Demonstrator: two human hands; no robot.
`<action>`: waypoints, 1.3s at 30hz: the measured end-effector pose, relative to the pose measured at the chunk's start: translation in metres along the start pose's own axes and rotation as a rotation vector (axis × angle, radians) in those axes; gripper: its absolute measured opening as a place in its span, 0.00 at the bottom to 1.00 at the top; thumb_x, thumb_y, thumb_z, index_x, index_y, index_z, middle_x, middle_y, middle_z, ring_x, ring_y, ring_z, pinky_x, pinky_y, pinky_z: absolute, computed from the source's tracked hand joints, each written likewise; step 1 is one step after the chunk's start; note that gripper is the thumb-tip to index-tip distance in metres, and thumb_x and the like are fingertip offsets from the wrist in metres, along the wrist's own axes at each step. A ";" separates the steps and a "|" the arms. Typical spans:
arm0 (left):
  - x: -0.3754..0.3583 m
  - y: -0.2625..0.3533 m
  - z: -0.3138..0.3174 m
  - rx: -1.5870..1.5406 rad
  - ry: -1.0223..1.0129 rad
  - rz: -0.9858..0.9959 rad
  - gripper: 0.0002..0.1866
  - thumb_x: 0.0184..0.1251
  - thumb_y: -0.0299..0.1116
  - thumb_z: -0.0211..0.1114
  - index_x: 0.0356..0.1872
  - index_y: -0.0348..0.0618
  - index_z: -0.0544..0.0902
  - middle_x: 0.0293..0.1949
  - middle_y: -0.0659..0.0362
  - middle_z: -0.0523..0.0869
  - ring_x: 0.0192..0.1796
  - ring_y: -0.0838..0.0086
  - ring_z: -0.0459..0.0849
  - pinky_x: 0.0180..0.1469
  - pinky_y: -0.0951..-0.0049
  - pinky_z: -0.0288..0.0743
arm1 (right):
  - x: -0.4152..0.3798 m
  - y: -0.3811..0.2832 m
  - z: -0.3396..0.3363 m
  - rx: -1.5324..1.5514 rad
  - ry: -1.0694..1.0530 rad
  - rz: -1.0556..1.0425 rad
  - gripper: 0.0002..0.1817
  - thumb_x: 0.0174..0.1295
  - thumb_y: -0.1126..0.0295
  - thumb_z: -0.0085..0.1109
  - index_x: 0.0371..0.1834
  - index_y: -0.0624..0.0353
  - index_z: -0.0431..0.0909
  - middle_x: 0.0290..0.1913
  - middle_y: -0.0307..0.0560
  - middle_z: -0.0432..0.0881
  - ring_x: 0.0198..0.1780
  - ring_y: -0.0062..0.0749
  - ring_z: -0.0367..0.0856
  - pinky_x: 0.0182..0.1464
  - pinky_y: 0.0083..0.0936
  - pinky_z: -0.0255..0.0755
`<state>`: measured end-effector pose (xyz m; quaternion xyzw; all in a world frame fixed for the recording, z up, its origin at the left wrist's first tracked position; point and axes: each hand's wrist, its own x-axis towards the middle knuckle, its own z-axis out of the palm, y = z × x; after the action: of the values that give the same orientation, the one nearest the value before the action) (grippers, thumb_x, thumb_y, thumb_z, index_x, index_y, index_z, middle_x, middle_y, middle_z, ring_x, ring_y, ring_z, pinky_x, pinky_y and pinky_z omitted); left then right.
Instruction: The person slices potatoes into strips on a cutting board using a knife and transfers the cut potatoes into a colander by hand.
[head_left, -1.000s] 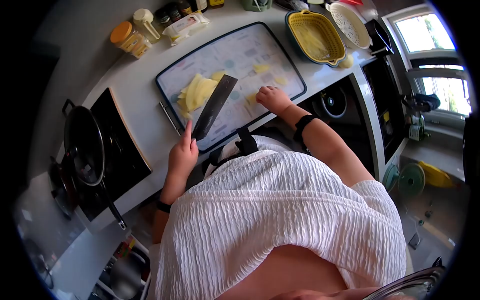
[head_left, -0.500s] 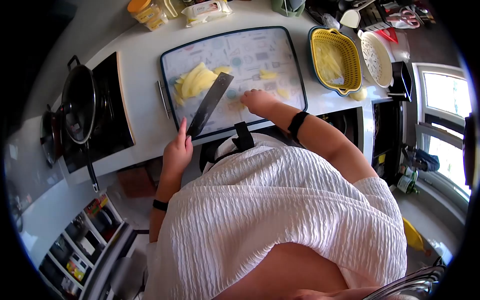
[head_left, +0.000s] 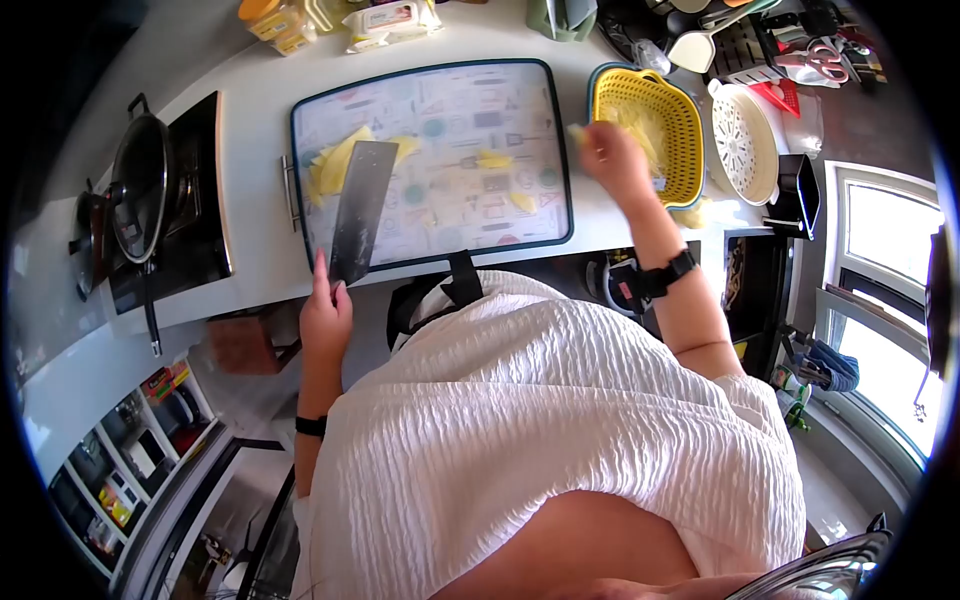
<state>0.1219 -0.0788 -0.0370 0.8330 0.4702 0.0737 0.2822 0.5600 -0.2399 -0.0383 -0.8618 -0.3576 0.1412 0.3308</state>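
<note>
My left hand (head_left: 327, 312) is closed round the handle of a cleaver (head_left: 364, 210), whose broad blade is tilted over the left part of the cutting board (head_left: 450, 205). Behind the blade lies a pile of pale yellow potato slices (head_left: 335, 168). Loose potato pieces (head_left: 493, 159) are scattered on the board's right half. My right hand (head_left: 615, 160) is in the air at the near left rim of the yellow basket (head_left: 697, 140), slightly blurred. Its fingers are pinched on a small potato piece (head_left: 578, 134). Pale potato strips (head_left: 640, 125) lie inside the basket.
A white colander (head_left: 743, 135) stands right of the basket, with a potato (head_left: 694, 213) by the basket's near side. On the left is a stove with a black pan (head_left: 140, 185). Wipes (head_left: 392, 20) and a yellow-lidded jar (head_left: 268, 18) stand at the back.
My right hand has left the board and moved right to the basket with a potato piece. The cleaver is turned more upright in my left hand. The whole view has shifted somewhat.
</note>
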 end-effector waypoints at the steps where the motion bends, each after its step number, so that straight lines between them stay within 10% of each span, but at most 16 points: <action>1: 0.000 0.001 0.003 -0.017 0.007 0.007 0.34 0.66 0.29 0.58 0.74 0.51 0.61 0.40 0.41 0.86 0.39 0.47 0.85 0.39 0.56 0.78 | 0.003 0.015 -0.019 -0.094 0.112 -0.006 0.11 0.58 0.67 0.64 0.42 0.57 0.81 0.36 0.50 0.86 0.35 0.38 0.86 0.39 0.32 0.78; 7: 0.004 0.011 0.011 -0.026 -0.042 0.014 0.33 0.69 0.29 0.56 0.75 0.49 0.58 0.55 0.39 0.81 0.45 0.49 0.86 0.45 0.61 0.79 | 0.009 0.085 -0.048 -0.401 0.256 0.000 0.17 0.57 0.61 0.68 0.47 0.58 0.82 0.43 0.49 0.85 0.45 0.42 0.84 0.50 0.35 0.76; 10: 0.007 0.018 0.014 0.006 0.022 0.104 0.33 0.67 0.30 0.57 0.74 0.50 0.61 0.38 0.42 0.86 0.38 0.48 0.85 0.39 0.57 0.77 | 0.004 0.065 -0.052 -0.471 0.260 -0.098 0.18 0.58 0.60 0.68 0.47 0.58 0.82 0.46 0.50 0.84 0.48 0.45 0.82 0.53 0.38 0.75; 17: 0.014 0.027 0.018 0.026 -0.085 0.072 0.33 0.67 0.31 0.58 0.74 0.50 0.61 0.37 0.43 0.86 0.36 0.48 0.85 0.37 0.57 0.77 | -0.040 0.012 0.020 -0.173 -0.038 -0.413 0.10 0.57 0.70 0.64 0.43 0.53 0.83 0.44 0.47 0.82 0.46 0.49 0.80 0.50 0.39 0.76; 23: 0.014 0.029 0.017 0.042 -0.069 0.124 0.33 0.67 0.31 0.59 0.74 0.51 0.62 0.36 0.44 0.86 0.35 0.49 0.85 0.37 0.57 0.77 | -0.037 0.016 0.033 -0.133 -0.048 -0.317 0.08 0.58 0.71 0.60 0.41 0.54 0.82 0.43 0.48 0.81 0.47 0.50 0.80 0.50 0.39 0.76; 29: 0.014 0.028 0.019 0.041 -0.106 0.088 0.33 0.67 0.31 0.59 0.74 0.51 0.62 0.34 0.44 0.85 0.34 0.50 0.85 0.36 0.57 0.77 | -0.046 0.022 0.070 -0.290 -0.497 -0.215 0.10 0.61 0.76 0.51 0.44 0.54 0.78 0.45 0.51 0.80 0.48 0.50 0.80 0.50 0.41 0.76; 39: 0.008 0.035 0.016 0.035 -0.125 0.015 0.33 0.67 0.31 0.59 0.74 0.51 0.63 0.33 0.45 0.86 0.34 0.49 0.85 0.36 0.56 0.77 | -0.044 0.018 0.062 -0.146 -0.277 -0.375 0.10 0.58 0.77 0.55 0.43 0.56 0.76 0.43 0.52 0.80 0.48 0.51 0.79 0.51 0.42 0.74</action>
<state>0.1586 -0.0929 -0.0323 0.8443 0.4467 0.0153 0.2956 0.5087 -0.2514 -0.0966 -0.7744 -0.5625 0.1681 0.2357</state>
